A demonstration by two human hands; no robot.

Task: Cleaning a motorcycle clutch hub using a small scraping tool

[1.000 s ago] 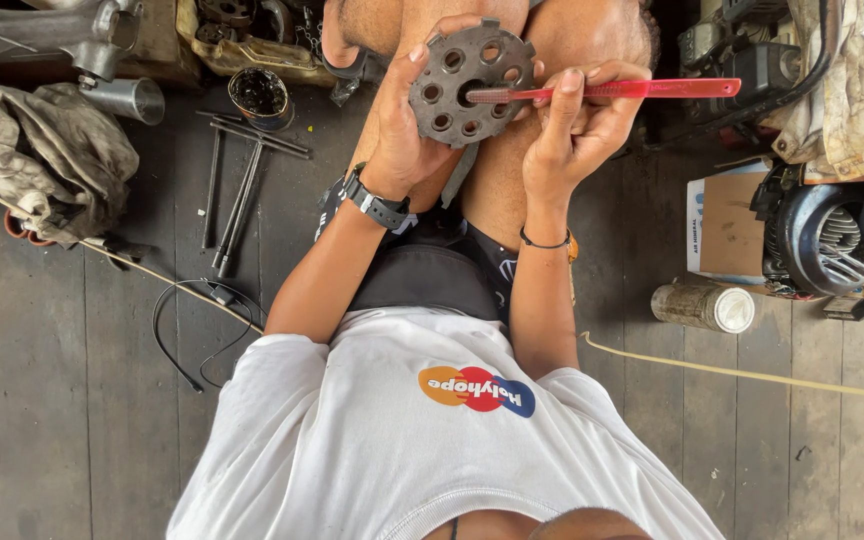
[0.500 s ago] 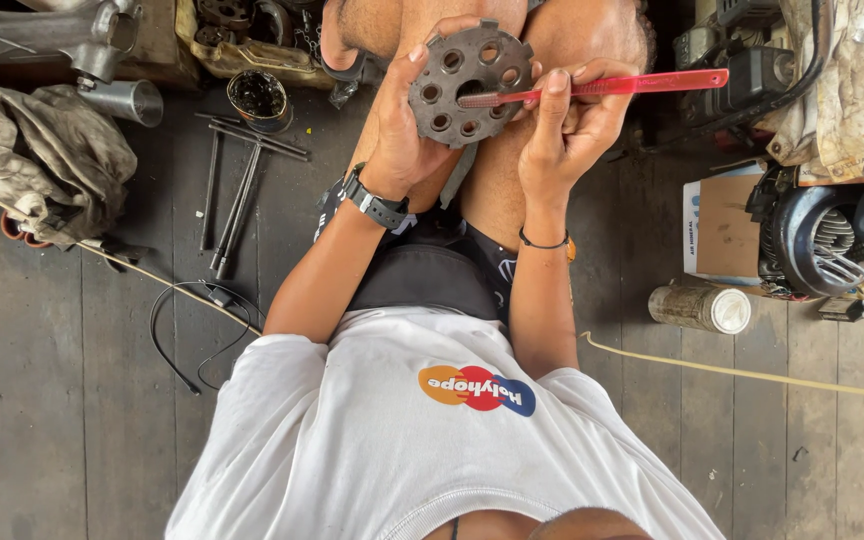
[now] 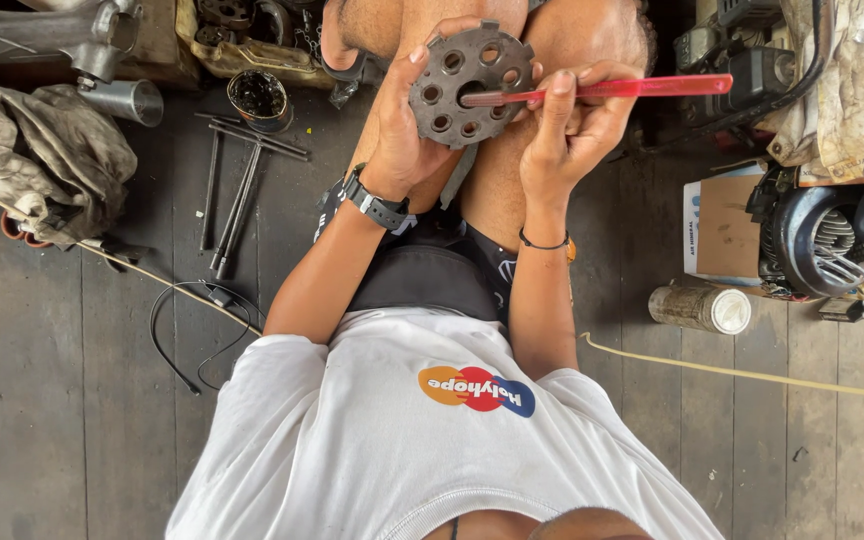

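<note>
Grimy rag (image 3: pixel 47 160) lies left of T-wrenches (image 3: pixel 237 195).

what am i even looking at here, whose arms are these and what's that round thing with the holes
This is one picture from a camera worn on a person's head, looking straight down, so the white shirt at the bottom is their own chest and the arms reach away from it. They sit on a dark plank floor.

The left hand grips a round, dark metal disc with a ring of holes and a notched edge. The right hand holds a flat red tool with its tip poked into the disc's middle.

Around them: a dirty rag, long-handled metal wrenches, a small greasy tin, a black cable, a spray can lying on its side, and a small engine.
</note>
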